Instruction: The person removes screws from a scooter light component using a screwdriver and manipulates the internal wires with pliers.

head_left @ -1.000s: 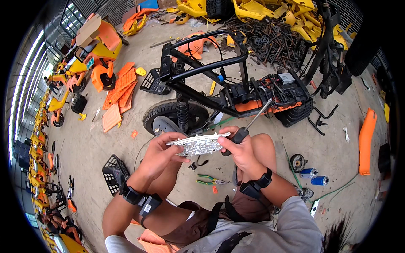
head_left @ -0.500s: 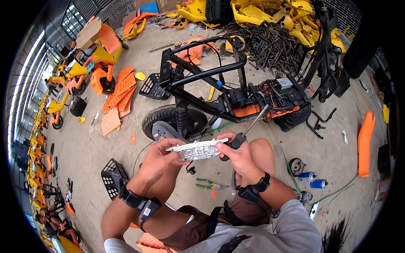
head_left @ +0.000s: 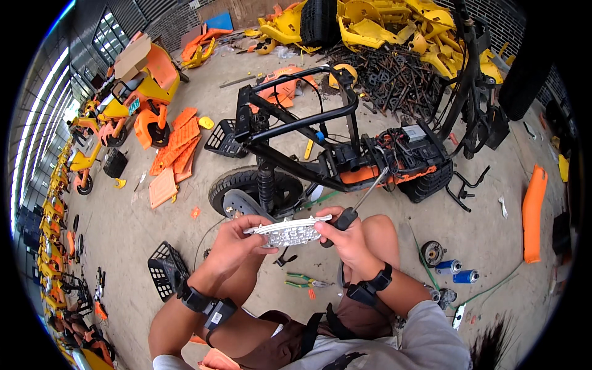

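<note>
The left hand [head_left: 231,246] and right hand [head_left: 345,237] pinch a thin silver-grey panel [head_left: 287,232] by its 2 ends, the right also gripping a screwdriver [head_left: 354,206]; it looks light, rigid and brittle.

A workshop with a bare concrete floor [head_left: 148,240]. A dark brick wall [head_left: 160,15] runs along the top of the frame. Tall windows [head_left: 37,117] along the left edge let in bright daylight.

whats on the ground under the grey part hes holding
Below the grey lamp panel, held by the left hand and right hand, lie green-handled pliers on concrete. Ground beneath the hands is covered.
</note>
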### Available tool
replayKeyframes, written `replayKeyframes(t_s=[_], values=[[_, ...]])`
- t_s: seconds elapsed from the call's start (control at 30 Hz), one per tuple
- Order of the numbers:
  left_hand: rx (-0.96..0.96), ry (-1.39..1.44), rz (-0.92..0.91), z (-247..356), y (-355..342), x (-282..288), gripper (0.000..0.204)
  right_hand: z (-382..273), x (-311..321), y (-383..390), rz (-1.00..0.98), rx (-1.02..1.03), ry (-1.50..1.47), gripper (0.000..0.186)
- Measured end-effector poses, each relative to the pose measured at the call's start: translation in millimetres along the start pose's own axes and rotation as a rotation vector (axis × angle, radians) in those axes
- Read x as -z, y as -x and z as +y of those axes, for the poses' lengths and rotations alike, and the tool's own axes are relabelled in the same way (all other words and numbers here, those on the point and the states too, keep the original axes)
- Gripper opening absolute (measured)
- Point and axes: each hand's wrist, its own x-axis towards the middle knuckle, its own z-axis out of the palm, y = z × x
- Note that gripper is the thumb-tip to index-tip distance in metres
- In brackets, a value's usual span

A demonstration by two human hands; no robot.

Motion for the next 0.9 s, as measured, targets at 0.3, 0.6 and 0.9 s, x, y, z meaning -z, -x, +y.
replayKeyframes(t_s=[0.3,0.6,0.9], values=[[-0.007,0.007,0.0,-2.4,-0.5,2.0,0.028,-0.1,-0.1,-0.4,-0.006,-0.008,0.015,0.025],[-0.004,0.005,-0.008,-2.4,-0.8,1.4,0.026,-0.6,0.7,0.0,-0.003,-0.043,-0.009,0.023],[-0.002,0.051,0.002,-2.9,0.6,3.9,0.024,-2.5,-2.7,1.1,0.031,-0.072,-0.01,0.022]])
